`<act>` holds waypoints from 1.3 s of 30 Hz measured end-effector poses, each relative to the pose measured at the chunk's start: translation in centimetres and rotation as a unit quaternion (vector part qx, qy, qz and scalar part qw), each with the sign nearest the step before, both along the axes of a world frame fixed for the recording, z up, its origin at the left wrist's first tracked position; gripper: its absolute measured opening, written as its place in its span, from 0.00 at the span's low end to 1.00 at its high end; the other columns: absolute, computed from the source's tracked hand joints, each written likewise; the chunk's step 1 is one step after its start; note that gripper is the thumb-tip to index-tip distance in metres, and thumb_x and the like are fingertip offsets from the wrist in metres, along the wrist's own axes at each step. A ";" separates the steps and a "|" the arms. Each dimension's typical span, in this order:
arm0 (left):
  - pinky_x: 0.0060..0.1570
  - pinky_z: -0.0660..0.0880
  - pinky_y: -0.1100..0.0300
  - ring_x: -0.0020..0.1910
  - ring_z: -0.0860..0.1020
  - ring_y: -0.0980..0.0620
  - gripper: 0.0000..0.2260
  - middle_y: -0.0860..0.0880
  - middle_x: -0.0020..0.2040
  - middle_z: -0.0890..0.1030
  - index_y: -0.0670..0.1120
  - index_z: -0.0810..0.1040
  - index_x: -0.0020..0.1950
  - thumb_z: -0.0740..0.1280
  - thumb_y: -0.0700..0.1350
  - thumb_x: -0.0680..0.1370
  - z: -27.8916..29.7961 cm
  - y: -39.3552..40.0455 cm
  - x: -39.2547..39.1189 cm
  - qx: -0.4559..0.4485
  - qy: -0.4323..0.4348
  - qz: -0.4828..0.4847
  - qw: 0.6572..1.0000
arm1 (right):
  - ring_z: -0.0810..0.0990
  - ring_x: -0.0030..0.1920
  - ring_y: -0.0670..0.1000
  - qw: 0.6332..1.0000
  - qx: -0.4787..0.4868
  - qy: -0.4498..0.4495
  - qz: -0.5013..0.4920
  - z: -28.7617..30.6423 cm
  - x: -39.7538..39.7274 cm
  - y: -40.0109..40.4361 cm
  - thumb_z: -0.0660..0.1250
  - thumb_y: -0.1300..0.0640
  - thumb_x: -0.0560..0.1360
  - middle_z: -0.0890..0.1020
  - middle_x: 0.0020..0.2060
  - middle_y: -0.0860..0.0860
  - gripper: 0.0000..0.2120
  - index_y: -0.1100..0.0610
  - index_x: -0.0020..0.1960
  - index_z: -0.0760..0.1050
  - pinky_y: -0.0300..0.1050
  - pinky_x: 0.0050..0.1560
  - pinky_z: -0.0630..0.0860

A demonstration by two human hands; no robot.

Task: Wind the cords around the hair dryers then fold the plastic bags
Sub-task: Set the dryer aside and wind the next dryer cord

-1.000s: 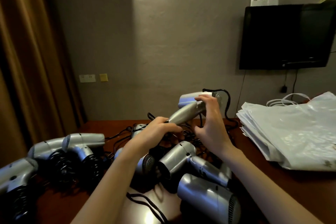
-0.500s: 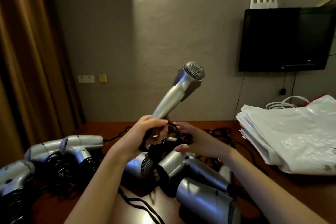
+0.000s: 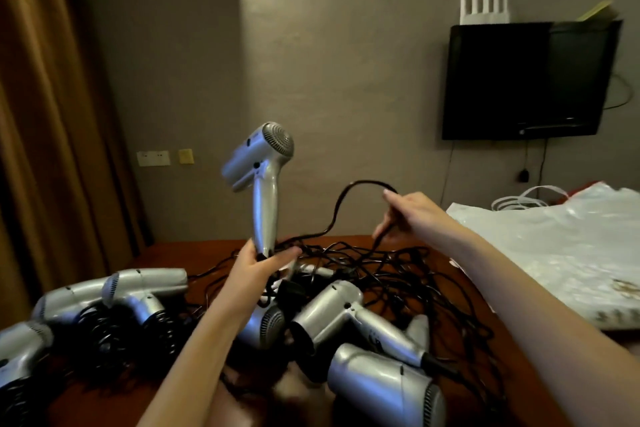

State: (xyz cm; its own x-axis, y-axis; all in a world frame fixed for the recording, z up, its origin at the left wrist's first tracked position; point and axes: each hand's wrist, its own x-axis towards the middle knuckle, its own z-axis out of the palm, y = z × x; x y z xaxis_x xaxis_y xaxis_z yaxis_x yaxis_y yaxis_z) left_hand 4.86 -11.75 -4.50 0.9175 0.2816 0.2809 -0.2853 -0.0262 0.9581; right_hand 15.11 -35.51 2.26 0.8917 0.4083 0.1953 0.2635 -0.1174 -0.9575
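Wooden table (image 3: 450, 291): hands grip silver dryer (image 3: 258, 163), cord (image 3: 341, 199).

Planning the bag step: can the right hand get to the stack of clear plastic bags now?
Probably not yet: the right hand pinches a black cord; the stack of clear plastic bags lies unobstructed beside that arm.

A single head-worn view looks forward and slightly down, close over a dark red surface (image 3: 519, 350). It faces a grey wall (image 3: 346, 80) with a mounted television (image 3: 526, 80) at upper right.
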 end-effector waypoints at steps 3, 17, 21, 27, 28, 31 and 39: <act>0.52 0.78 0.56 0.53 0.82 0.51 0.31 0.47 0.54 0.84 0.47 0.76 0.61 0.79 0.52 0.60 -0.2 -2.2 0.9 -0.003 0.002 -0.026 1.000 | 0.77 0.21 0.48 0.991 0.116 0.058 0.024 2.7 -1.4 0.7 0.56 0.53 0.82 0.81 0.25 0.58 0.22 0.61 0.32 0.69 0.36 0.23 0.76; 0.31 0.73 0.59 0.21 0.70 0.54 0.10 0.49 0.27 0.72 0.41 0.70 0.38 0.67 0.35 0.77 1.9 -1.3 -0.2 -0.010 -0.016 -0.006 1.000 | 0.84 0.37 0.53 0.956 0.207 0.194 0.080 -3.4 -0.8 4.2 0.54 0.46 0.82 0.85 0.38 0.57 0.23 0.61 0.43 0.77 0.42 0.34 0.80; 0.24 0.68 0.62 0.18 0.64 0.55 0.14 0.48 0.26 0.68 0.42 0.68 0.34 0.66 0.37 0.78 2.2 1.7 -0.9 -0.053 -0.027 0.054 0.997 | 0.82 0.38 0.49 0.990 0.017 0.105 0.093 -6.4 -0.5 6.7 0.60 0.63 0.79 0.83 0.49 0.56 0.07 0.60 0.53 0.76 0.38 0.33 0.78; 0.21 0.64 0.64 0.17 0.61 0.57 0.12 0.50 0.26 0.70 0.42 0.69 0.37 0.65 0.36 0.79 2.0 5.7 -3.3 -0.065 0.001 0.096 0.993 | 0.74 0.63 0.52 0.933 -0.296 -0.180 0.101 -9.3 -1.3 14.2 0.70 0.55 0.71 0.77 0.63 0.51 0.27 0.56 0.69 0.69 0.47 0.63 0.71; 0.20 0.64 0.64 0.17 0.61 0.57 0.10 0.49 0.27 0.71 0.41 0.69 0.38 0.66 0.37 0.78 1.9 6.3 -3.7 -0.055 0.007 0.101 0.993 | 0.71 0.65 0.54 0.918 -0.325 -0.211 0.080 -9.4 -1.5 14.9 0.69 0.54 0.72 0.76 0.63 0.52 0.26 0.55 0.69 0.69 0.48 0.63 0.70; 0.21 0.67 0.64 0.19 0.64 0.56 0.04 0.46 0.33 0.79 0.38 0.74 0.45 0.68 0.37 0.77 1.7 7.7 -5.1 -0.021 0.034 0.120 0.992 | 0.64 0.68 0.57 0.879 -0.403 -0.251 0.055 -9.3 -1.6 16.3 0.66 0.51 0.75 0.74 0.64 0.52 0.21 0.51 0.67 0.71 0.56 0.65 0.64; 0.23 0.73 0.66 0.35 0.85 0.52 0.11 0.46 0.44 0.86 0.36 0.74 0.58 0.67 0.33 0.77 0.8 7.1 -4.8 -0.070 0.024 0.136 0.988 | 0.72 0.61 0.58 0.892 -0.370 -0.231 0.121 -8.5 -1.6 17.7 0.64 0.53 0.78 0.79 0.55 0.55 0.03 0.52 0.50 0.75 0.55 0.63 0.66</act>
